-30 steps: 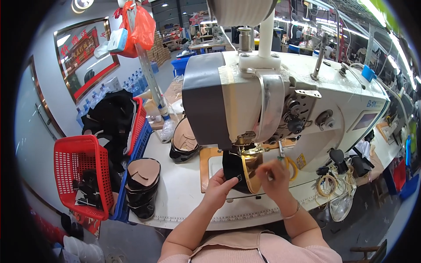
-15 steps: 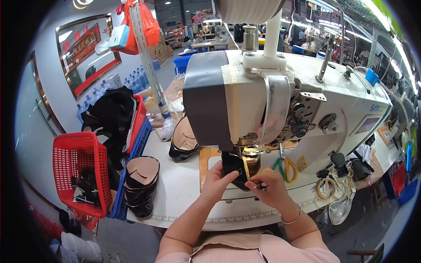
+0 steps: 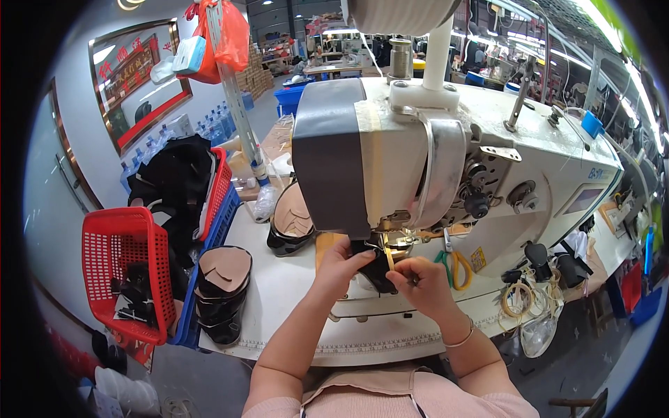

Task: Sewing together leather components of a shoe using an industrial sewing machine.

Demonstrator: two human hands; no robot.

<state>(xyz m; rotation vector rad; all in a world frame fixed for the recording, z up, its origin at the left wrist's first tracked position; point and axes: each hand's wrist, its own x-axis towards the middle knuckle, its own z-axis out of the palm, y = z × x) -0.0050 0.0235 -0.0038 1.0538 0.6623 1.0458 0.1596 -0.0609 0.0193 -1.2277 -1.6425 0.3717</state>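
An industrial sewing machine (image 3: 327,153) fills the middle, its needle area low in front of me. Under the needle lies a black shoe-upper-like piece (image 3: 380,270), partly covered by the machine head and my hands. My left hand (image 3: 338,266) grips its left side, thumb on top and fingers mostly hidden. To the right, my right hand (image 3: 423,282) pinches the lower end of a narrow yellow strip (image 3: 389,254) that runs up toward the needle. A small dark metal object (image 3: 414,281) shows within the right hand's curled fingers; its kind is unclear.
Scissors with green and yellow handles (image 3: 460,270) lie right of my hands. At the left are stacked black pieces with tan linings (image 3: 224,292), another such stack (image 3: 293,212) and a red basket (image 3: 164,279). Tape rolls (image 3: 518,298) hang at the table's right edge.
My left hand has moved away from me and slightly left, along with the black piece, which sits further under the machine head. My right hand has shifted slightly away from me, still pinching the yellow strip.
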